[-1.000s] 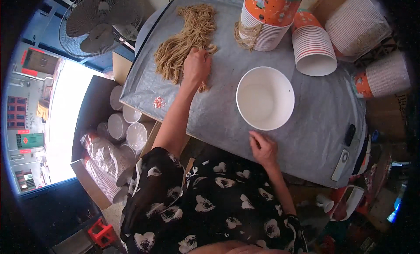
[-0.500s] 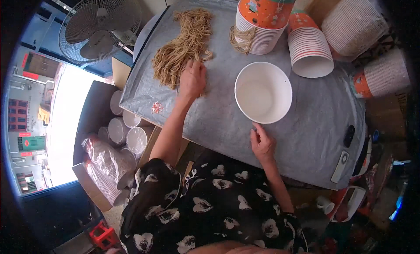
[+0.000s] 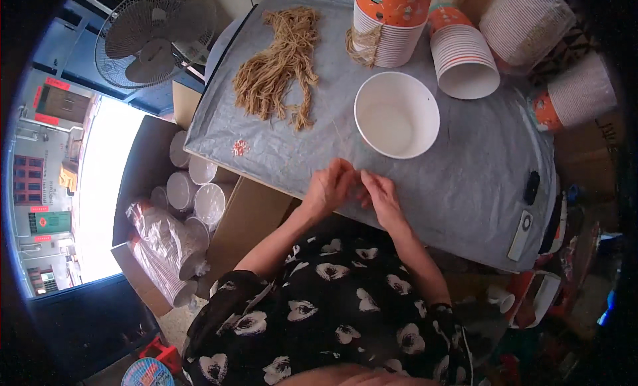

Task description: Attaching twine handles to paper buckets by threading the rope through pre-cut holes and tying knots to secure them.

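Observation:
My left hand and my right hand meet over the near edge of the grey-covered table. Both have thumb and fingers pinched together; whatever is between them is too fine to make out. Just beyond them stands a white paper bucket, open side up, with a tiny dark hole near its right rim. A bundle of loose tan cords lies farther left, apart from my hands. More tan cord hangs against the side of an upright stack of orange-patterned paper buckets.
Tipped bucket stacks lie at the far right of the grey table cover. Small red-and-white beads sit on the left. A black object and a pale remote-like device are rightward. A carton of wrapped buckets and a fan stand left.
My left hand has left the cord bundle and come back toward me. My right hand has moved from the bucket's near rim to meet it, fingers now pinched.

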